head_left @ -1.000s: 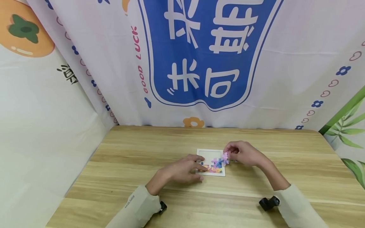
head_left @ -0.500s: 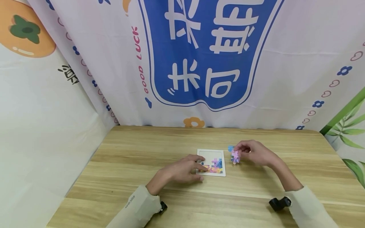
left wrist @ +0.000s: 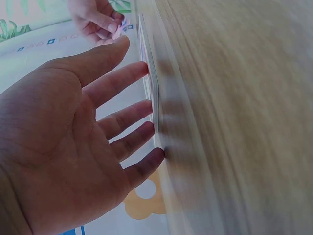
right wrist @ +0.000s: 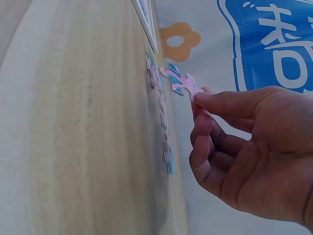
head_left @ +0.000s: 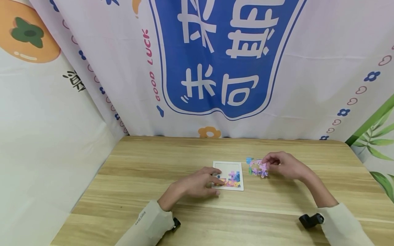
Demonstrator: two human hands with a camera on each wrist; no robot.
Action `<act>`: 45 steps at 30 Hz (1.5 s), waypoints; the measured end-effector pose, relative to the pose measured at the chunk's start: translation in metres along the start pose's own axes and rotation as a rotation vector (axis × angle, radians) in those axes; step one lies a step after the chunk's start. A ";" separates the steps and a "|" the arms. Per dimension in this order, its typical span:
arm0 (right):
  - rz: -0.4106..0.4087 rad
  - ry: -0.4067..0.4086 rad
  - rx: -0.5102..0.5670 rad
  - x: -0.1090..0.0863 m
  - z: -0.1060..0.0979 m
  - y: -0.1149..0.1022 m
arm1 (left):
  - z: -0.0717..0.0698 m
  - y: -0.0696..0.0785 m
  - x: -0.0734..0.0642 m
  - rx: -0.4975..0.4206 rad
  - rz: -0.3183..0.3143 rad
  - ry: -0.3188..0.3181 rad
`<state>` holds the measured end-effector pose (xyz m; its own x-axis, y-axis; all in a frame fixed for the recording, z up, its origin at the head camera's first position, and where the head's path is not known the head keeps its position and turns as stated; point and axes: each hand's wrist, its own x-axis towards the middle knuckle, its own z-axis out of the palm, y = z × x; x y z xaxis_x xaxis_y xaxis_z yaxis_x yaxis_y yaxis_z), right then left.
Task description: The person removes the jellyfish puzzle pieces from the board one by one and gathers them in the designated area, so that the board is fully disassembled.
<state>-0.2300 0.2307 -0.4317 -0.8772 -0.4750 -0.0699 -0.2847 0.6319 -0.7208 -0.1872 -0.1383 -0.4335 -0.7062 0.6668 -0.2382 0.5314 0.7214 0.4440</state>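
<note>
My right hand (head_left: 284, 165) pinches a pink and blue jigsaw puzzle piece (right wrist: 182, 81) between thumb and forefinger. In the right wrist view the piece is raised off the wood, above several loose puzzle pieces (head_left: 254, 165) to the right of the frame. A white puzzle tray (head_left: 227, 162) lies flat in the middle, its lower part filled with joined pink, yellow and blue pieces (head_left: 233, 182). My left hand (head_left: 200, 182) rests on the tray's left side with fingers spread, covering part of the picture. Its fingertips touch the tray in the left wrist view.
The wooden table (head_left: 184, 150) reaches back to a printed cloth (head_left: 135, 112) hanging behind it. Black wrist cameras sit at both sleeves, the right one (head_left: 311, 220) just above the tabletop.
My right hand has moved the pinched puzzle piece from the tray's right edge rightward over the loose pieces, which now show more. My left hand has stayed in place.
</note>
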 end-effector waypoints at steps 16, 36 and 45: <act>0.008 -0.005 -0.047 0.004 0.003 0.009 | 0.000 0.000 0.001 0.009 0.011 -0.003; 0.052 0.002 -0.091 0.009 0.010 0.001 | -0.001 0.001 0.001 0.008 0.006 -0.004; 0.079 -0.013 -0.095 0.010 0.013 -0.004 | -0.001 0.000 0.001 0.005 0.009 -0.001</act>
<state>-0.2325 0.2149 -0.4385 -0.8934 -0.4289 -0.1336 -0.2505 0.7225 -0.6444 -0.1884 -0.1377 -0.4330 -0.7006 0.6737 -0.2349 0.5405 0.7161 0.4416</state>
